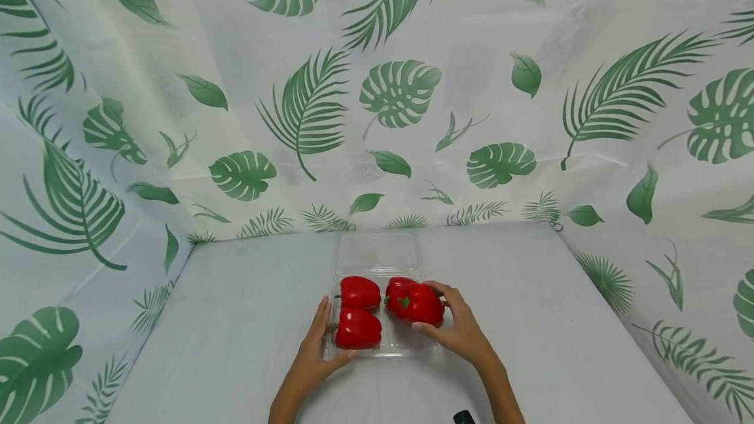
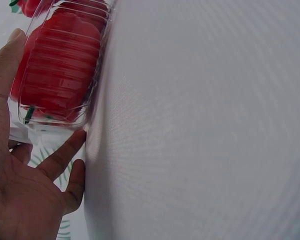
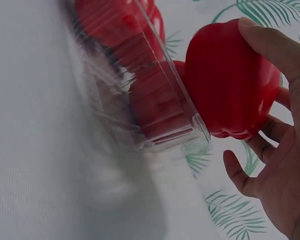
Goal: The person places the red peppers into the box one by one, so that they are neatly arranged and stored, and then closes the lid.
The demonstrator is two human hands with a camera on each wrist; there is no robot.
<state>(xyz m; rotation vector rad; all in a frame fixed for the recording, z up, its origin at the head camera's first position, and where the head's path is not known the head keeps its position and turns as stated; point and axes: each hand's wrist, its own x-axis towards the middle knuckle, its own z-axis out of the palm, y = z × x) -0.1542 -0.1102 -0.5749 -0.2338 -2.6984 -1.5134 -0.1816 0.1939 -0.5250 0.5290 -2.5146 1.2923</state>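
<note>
A clear plastic clamshell box (image 1: 396, 344) sits on the table with its lid (image 1: 378, 252) folded back. Two red bell peppers, a rear one (image 1: 360, 292) and a front one (image 1: 358, 330), lie in its left half, stems to the left. My right hand (image 1: 462, 335) grips another red bell pepper (image 1: 425, 306) between thumb and fingers, over the box's right side. Behind that one is a further red bell pepper (image 1: 398, 283), partly hidden. My left hand (image 1: 312, 362) rests against the box's left front corner, fingers stretched along the side, thumb at the front edge.
A white cloth covers the table (image 1: 235, 319). Leaf-patterned sheeting (image 1: 400, 169) rises at the back and both sides. A small dark cylindrical object (image 1: 464, 417) pokes in at the bottom edge, near the right forearm.
</note>
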